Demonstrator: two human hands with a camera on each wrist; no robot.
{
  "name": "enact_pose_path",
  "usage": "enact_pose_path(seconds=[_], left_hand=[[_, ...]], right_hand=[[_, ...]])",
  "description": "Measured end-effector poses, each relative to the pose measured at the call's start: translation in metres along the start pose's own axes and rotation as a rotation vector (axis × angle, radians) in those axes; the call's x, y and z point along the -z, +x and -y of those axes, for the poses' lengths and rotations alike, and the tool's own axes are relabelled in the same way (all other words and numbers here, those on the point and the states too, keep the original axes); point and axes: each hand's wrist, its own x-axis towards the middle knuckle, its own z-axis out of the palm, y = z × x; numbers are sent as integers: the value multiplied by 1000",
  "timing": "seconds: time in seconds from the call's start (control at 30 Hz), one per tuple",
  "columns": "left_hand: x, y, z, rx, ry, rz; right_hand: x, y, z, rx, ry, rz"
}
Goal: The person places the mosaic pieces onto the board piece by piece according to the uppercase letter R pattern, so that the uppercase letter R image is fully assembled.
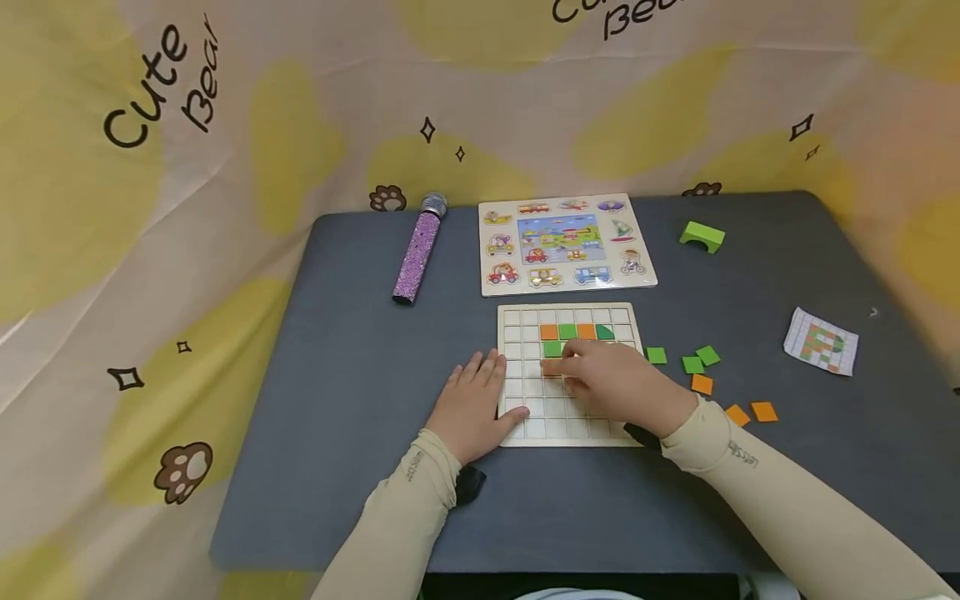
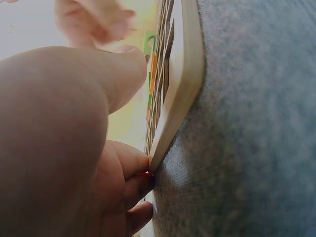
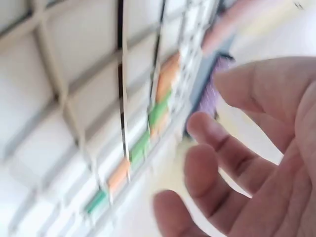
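A wooden grid board [image 1: 534, 428] with white squares lies on the table. On it sit orange tiles [image 1: 549, 332], green tiles [image 1: 567, 332] and a dark green rounded piece [image 1: 604, 332]. My left hand [image 1: 474, 408] rests at the board's left edge, fingers straight and thumb over its corner area. Above the board is my right hand [image 1: 618, 379], its index fingertip over an orange tile [image 3: 169, 76] in the third row from the top. In the right wrist view its fingers are loosely bent with nothing between them.
Loose green tiles [image 1: 656, 356] and orange tiles [image 1: 764, 412] lie right of the board. Farther right is a pattern card [image 1: 821, 342]. Behind stand a vehicle picture puzzle [image 1: 570, 287], a purple glitter microphone [image 1: 417, 258] and a green arch block [image 1: 702, 236].
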Motion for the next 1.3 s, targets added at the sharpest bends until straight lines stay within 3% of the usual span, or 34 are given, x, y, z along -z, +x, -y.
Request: enact_pose_path(seconds=[0.1, 0.23, 0.43, 0.6, 0.77, 0.9, 1.07, 1.17, 1.3], left_hand=[[-1, -1, 2, -6, -15, -10], [0, -3, 1, -18, -25, -22], [1, -1, 0, -23, -31, -17], [-1, -1, 0, -17, -34, -7], [-1, -2, 0, -14, -41, -14], [0, -1, 0, -13, -27, -15], [2, -3, 1, -5, -7, -7], [3, -2, 0, -13, -12, -14], [3, -3, -2, -9, -8, -12]], right_hand=[[15, -16, -12, -63, 25, -22], [33, -46, -45, -194, 21, -28], [35, -94, -109, -412, 42, 68], [23, -110, -129, -452, 70, 118], [21, -112, -131, -446, 36, 77], [26, -105, -121, -390, -22, -15], [24, -74, -84, -139, -53, -156], [17, -50, -61, -5, -32, -172], [3, -22, -41, 98, 5, -153]])
